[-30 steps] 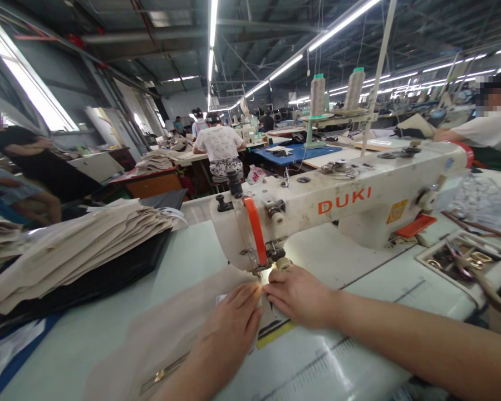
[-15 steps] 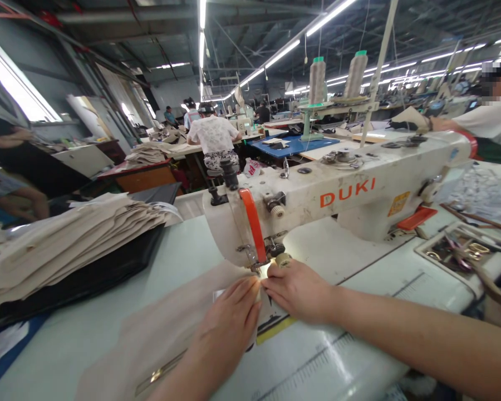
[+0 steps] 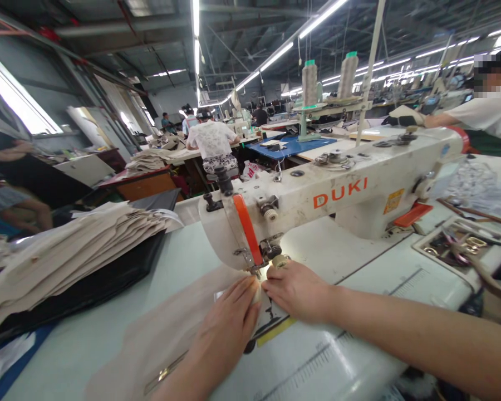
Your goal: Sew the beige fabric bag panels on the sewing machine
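A white sewing machine (image 3: 292,195) marked DUKI stands on the pale green table. Beige fabric (image 3: 162,317) lies flat to the left of its needle, with a gold zipper piece (image 3: 162,374) near the bottom edge. My left hand (image 3: 229,317) presses on the fabric just in front of the needle, fingers together, fingertips on its edge. Close beside it, my right hand (image 3: 294,289) has its fingers closed at the fabric's edge by the presser foot; what lies under its fingertips is hidden. The needle area is lit by a small lamp.
Stacked beige pieces (image 3: 79,245) lie on black material (image 3: 121,278) at the left. A tray (image 3: 463,250) of scissors and metal parts sits at the right. Thread cones (image 3: 309,83) stand behind the machine. Other people sit farther back, at the left and at the right.
The whole view has shifted slightly, so the machine appears a little farther left. The fabric and zipper piece have moved slightly against my left hand. Both hands stay by the needle.
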The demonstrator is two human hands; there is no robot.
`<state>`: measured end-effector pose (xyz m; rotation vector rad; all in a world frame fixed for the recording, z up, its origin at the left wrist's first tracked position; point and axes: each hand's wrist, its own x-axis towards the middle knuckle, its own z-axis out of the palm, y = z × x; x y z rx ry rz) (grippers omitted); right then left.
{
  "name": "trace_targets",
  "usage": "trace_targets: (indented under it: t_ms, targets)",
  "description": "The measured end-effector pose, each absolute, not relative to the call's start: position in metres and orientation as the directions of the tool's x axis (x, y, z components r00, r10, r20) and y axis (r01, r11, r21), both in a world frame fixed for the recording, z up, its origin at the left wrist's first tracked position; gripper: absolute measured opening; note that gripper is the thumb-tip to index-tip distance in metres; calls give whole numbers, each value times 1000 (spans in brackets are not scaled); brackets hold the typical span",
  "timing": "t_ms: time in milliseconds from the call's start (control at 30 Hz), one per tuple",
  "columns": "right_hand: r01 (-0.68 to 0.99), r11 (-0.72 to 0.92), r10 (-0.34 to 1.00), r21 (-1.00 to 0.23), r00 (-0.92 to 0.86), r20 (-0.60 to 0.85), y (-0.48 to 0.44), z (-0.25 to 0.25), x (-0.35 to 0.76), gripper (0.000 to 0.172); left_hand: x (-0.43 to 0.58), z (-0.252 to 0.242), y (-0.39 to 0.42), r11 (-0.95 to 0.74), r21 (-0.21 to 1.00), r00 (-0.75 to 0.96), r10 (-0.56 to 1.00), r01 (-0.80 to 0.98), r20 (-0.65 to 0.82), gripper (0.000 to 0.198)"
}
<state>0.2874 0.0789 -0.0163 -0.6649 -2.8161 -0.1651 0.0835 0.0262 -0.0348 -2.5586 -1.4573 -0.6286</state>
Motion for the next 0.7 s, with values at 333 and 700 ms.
trace_targets:
  t_ms: [333,700]
  targets:
    - [460,888,433,8,-841,324,78,-20,290,23,79,-33,34,-470,114,413,850,875,327,36]
    - [297,950,301,-99,-785,541,73,-29,298,22,53,-13,-69,-322,-4,271,790,947,550,56]
